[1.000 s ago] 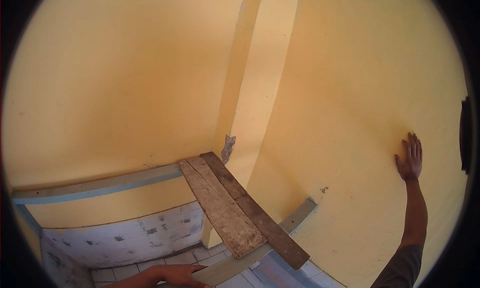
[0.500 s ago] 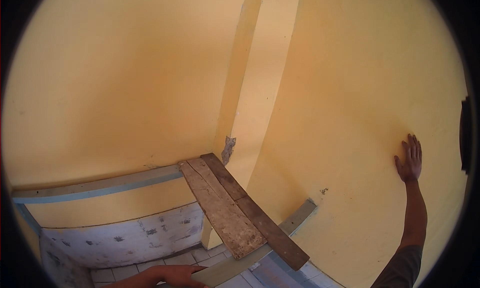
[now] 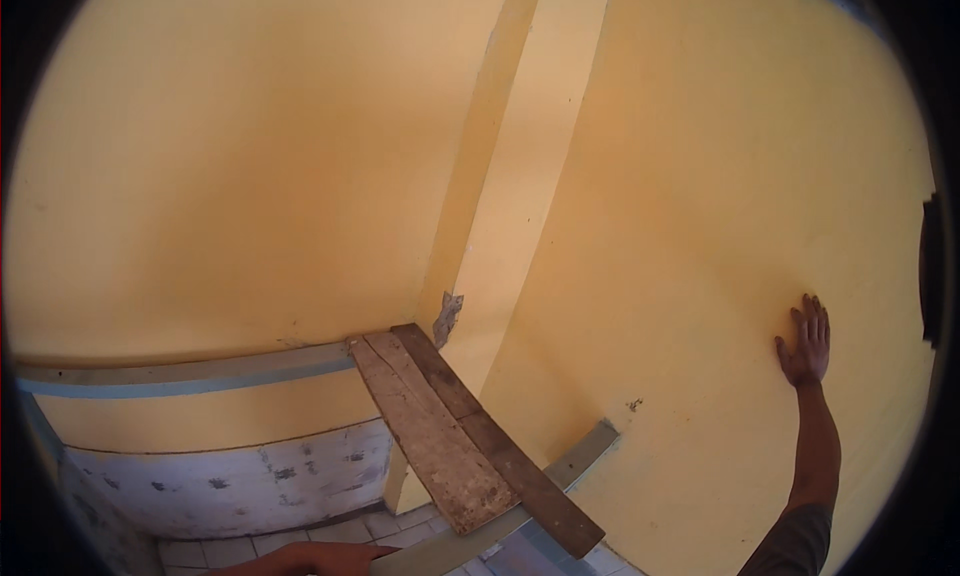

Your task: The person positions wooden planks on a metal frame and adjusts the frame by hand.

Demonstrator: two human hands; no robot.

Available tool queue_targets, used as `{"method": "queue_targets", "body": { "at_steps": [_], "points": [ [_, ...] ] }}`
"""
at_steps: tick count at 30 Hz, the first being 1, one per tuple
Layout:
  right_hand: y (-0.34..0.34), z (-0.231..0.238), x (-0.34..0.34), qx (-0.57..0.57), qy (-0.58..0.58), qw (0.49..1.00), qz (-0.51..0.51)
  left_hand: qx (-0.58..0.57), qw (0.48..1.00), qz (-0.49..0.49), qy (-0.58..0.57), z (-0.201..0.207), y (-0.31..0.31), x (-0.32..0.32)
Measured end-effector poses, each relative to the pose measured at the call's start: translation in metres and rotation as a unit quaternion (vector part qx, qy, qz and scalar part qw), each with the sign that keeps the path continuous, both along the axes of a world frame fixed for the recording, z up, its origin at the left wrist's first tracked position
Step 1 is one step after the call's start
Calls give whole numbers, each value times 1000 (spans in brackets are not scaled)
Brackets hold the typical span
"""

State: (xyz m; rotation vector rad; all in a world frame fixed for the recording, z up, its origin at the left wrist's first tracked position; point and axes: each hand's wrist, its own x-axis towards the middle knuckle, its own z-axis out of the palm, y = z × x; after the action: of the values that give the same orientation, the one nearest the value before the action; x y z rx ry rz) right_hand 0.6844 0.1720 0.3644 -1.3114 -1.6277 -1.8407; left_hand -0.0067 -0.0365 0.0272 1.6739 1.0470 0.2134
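Right hand: the right hand (image 3: pixel 806 346) is lying against the right-hand wall (image 3: pixel 690 276), fingers extended and slightly parted, grasping nothing; the dark sleeve (image 3: pixel 795 541) is covering the upper arm.
Left hand: the left hand (image 3: pixel 335 558) is contacting the left edge of the front beam (image 3: pixel 440 554) at the lower edge of the view; most fingers are not showing, so whether it is gripping or only resting cannot be told.
Front beam: this grey-green member is running from the left hand, under the planks, up to the right-hand wall.
Planks: a light brown plank (image 3: pixel 430 431) and a dark brown plank (image 3: pixel 500 441) are lying side by side, bridging the front beam and the rear beam (image 3: pixel 200 373); the dark one is projecting past the front beam.
Rear beam: it is running along the left-hand wall (image 3: pixel 250 206), its lower face showing blue-grey.
Corner: a pillar (image 3: pixel 520 176) is standing between the walls, a patch of broken plaster (image 3: pixel 447 319) showing near the planks' far ends.
Below: a stained white wall section (image 3: pixel 230 486) is meeting the tiled floor (image 3: pixel 230 551).
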Motion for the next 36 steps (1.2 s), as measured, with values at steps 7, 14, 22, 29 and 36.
{"method": "queue_targets", "body": {
  "at_steps": [7, 14, 22, 29, 36],
  "points": [
    [-2, -14, -9, 11, 24, 1000, 13, -59, 992, 1, -109, 2, -9, 7],
    [-2, -25, -13, 19, 44, 998, -31, -38, 988, 23, -145, -35, -1, -1],
    [1, -27, -12, 16, 61, 996, -61, 45, 991, -3, -124, -41, 4, -4],
    [0, -28, -15, 33, 50, 998, -25, 42, 999, 0, -26, 24, -5, -12],
    [-2, -35, -18, 10, 122, 990, -64, -6, 1000, -2, -29, 67, -14, -14]
  ]
}}
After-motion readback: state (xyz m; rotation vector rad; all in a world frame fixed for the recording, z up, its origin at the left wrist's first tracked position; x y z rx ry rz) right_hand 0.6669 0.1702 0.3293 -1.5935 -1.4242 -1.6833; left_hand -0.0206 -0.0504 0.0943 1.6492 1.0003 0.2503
